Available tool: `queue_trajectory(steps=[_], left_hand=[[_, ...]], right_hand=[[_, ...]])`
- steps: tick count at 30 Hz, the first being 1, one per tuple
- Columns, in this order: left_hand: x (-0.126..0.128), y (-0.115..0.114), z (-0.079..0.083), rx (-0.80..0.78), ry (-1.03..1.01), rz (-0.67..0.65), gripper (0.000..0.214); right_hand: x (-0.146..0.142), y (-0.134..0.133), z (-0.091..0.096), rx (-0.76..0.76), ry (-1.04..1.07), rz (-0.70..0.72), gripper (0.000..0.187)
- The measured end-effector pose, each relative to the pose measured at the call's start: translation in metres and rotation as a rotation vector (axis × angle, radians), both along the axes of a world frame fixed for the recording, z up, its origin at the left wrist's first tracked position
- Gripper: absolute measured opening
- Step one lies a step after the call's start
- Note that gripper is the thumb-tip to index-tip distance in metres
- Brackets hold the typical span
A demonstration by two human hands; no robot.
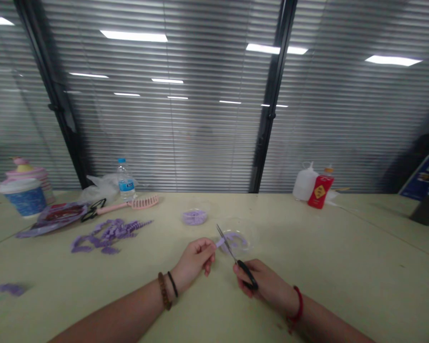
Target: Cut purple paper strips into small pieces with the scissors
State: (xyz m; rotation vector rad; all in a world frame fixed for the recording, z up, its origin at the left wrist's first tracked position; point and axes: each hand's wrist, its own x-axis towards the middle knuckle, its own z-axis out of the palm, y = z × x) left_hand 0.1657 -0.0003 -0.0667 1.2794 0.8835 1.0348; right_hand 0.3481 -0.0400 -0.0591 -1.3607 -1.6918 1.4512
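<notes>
Grey blinds (214,152) rise behind my pale yellow worktop (343,267). To my left lie a heap of purple strips (117,231) and, just behind it, a pink hairbrush (145,202); a blue cup (25,199), a water bottle (126,185) and, off right, a red bottle (321,191) stand toward the far edge. My right hand (266,282) grips black-handled scissors (241,266), blades partly blocking a clear dish (241,251). My left hand (196,257) pinches a small purple piece (220,242) at those blades.

No legible text: print on red bottle (318,195), water bottle (126,184) (too small).
</notes>
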Motion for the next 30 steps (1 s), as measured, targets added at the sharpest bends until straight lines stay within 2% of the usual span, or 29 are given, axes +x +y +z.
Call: queue_trajectory(steps=[6,10,15,21,30], left_hand=[[-0.001,0.002,-0.001,-0.015,-0.01,0.062,0.031],[-0.002,0.002,0.0,-0.022,-0.04,0.064,0.033],[-0.001,0.002,0.0,-0.04,-0.067,0.053,0.033],[-0.001,0.0,-0.001,-0.024,-0.038,-0.021,0.032],[-0.001,0.0,-0.004,-0.001,-0.009,-0.036,0.032]], right_hand=[[0.002,0.002,0.007,0.018,0.128,-0.192,0.058],[0.006,-0.002,0.012,-0.026,0.159,-0.06,0.06],[0.004,-0.008,0.014,-0.014,0.044,0.103,0.062],[-0.003,-0.008,0.015,-0.056,-0.095,0.106,0.058],[-0.004,-0.008,0.016,-0.035,-0.132,0.098,0.06]])
